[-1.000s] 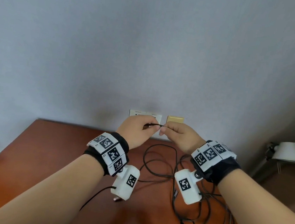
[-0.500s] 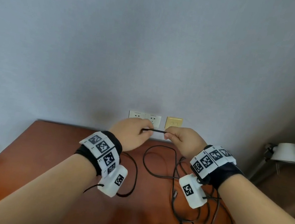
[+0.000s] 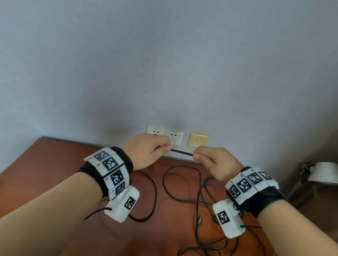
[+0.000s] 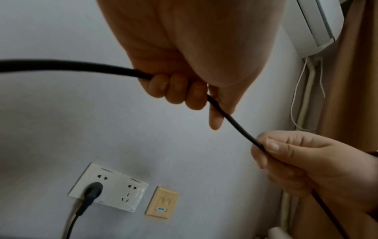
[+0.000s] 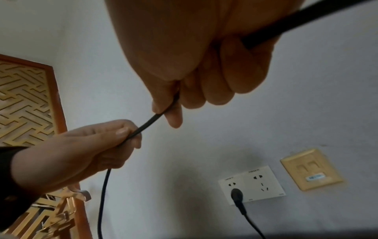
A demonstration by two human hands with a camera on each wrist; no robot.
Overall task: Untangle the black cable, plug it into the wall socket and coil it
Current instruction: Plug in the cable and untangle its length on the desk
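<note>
While I look down from my head, my left hand point(image 3: 147, 151) and right hand point(image 3: 216, 161) are raised side by side in front of the wall, each pinching the black cable point(image 3: 181, 152), so a short straight length runs level between them, left to right. The rest of it lies in loose crossing loops on the bench point(image 3: 43, 166) below, mostly under my right wrist, so that hand is nearer the slack I judge must be gathered next. Beyond my knuckles sit the white wall socket point(image 3: 164, 135) and a yellow plate point(image 3: 197, 140); a lamp point(image 3: 327, 173) stands off to the right. From the left wrist, my left fingers point(image 4: 175, 90) are curled round the cable, which slants down to my right thumb point(image 4: 272, 144) and forefinger. The socket holds a dark plug point(image 4: 93, 190) in its left half; the right half has nothing in it. From the right wrist, the cable leaves my right fist, reaches the left hand's pinch, then hangs downward. The plug is again seated in the socket, so coiling looks like what remains.
</note>
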